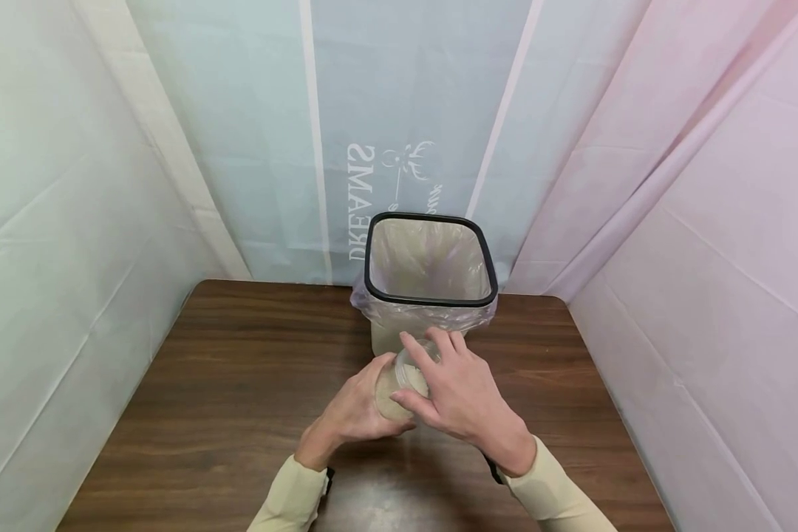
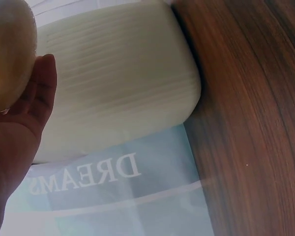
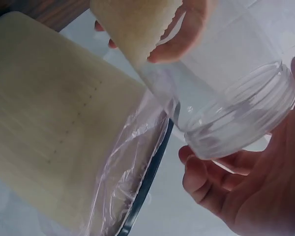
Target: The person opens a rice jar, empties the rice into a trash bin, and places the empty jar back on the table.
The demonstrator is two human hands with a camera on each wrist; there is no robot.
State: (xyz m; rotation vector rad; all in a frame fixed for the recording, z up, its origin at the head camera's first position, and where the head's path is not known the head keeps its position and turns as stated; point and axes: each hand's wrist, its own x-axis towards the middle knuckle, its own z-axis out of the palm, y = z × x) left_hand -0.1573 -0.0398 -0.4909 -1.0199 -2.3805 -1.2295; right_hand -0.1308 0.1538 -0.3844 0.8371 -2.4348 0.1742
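A clear jar (image 1: 387, 391) with a beige lower part is held tilted in front of the bin. My left hand (image 1: 355, 403) grips the jar's body from the left. My right hand (image 1: 468, 391) spans the mouth end, thumb and fingers curled round its rim. In the right wrist view the jar (image 3: 221, 73) has a transparent ridged neck (image 3: 241, 115), and the beige part ends in a ragged edge. Whether that beige is filling or covering, I cannot tell. In the left wrist view only the jar's rounded beige end (image 2: 10, 54) shows, with my left fingers under it.
Just beyond the hands stands a beige bin (image 1: 386, 336) with a black rim (image 1: 432, 301) and a clear plastic liner (image 1: 432, 255). Both rest on or over a dark wooden table (image 1: 259, 355). Pale fabric walls (image 1: 725, 295) enclose the table at the back and sides.
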